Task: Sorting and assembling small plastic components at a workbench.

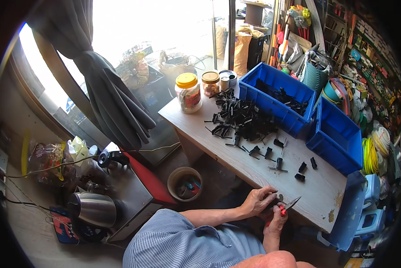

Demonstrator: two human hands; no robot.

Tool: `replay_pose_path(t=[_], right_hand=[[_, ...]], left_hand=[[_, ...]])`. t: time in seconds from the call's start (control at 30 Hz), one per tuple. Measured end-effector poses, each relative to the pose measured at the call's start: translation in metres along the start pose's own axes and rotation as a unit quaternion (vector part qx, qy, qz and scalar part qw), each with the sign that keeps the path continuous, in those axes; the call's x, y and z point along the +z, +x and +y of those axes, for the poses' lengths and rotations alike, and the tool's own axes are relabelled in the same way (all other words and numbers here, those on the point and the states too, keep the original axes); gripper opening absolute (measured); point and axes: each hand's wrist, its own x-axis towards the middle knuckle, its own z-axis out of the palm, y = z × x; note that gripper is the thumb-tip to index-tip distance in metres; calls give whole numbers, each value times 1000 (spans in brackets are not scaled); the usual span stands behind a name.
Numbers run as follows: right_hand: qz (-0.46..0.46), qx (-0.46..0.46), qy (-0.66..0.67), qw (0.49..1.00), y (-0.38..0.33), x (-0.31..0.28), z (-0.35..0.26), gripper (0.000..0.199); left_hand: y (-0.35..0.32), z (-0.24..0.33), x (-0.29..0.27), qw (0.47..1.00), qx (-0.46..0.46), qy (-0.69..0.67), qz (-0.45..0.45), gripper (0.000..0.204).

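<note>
At the near edge of the table, my right hand (276, 223) is closed round red-handled scissors (291, 203), their pointed blades aimed away to the right. Just left of it, my left hand (256, 202) has its fingers and thumb pinched together; whatever small thing is between them is too small to make out. Beyond my hands lie a few loose black plastic parts (300, 177). A black fitting with thin legs (278, 165) stands apart from a large heap of similar black parts (243, 114) farther back.
Two blue crates (334, 136) line the table's far right side; the farther one holds black parts. A yellow-lidded jar (188, 93) and a brown-lidded jar (210, 83) stand at the back left. Below the table is a bin (184, 171). A steel kettle (95, 209) is at left.
</note>
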Motion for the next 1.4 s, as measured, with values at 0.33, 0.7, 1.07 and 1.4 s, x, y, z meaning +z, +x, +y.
replay_pose_path(t=[0.33, 0.7, 1.07, 1.4], right_hand=[[-5, -10, 4, 1000, 5, -8, 12, 48], [69, 0, 31, 997, 2, -2, 16, 42], [6, 31, 26, 999, 15, -17, 36, 6], [53, 44, -37, 997, -5, 18, 6, 10]], left_hand=[[-3, -1, 2, 993, -67, -93, -14, 20], [-7, -16, 4, 999, 20, -17, -47, 26], [-14, -3, -8, 925, -313, -177, -124, 29], [-7, -4, 5, 863, -440, -247, -33, 18]])
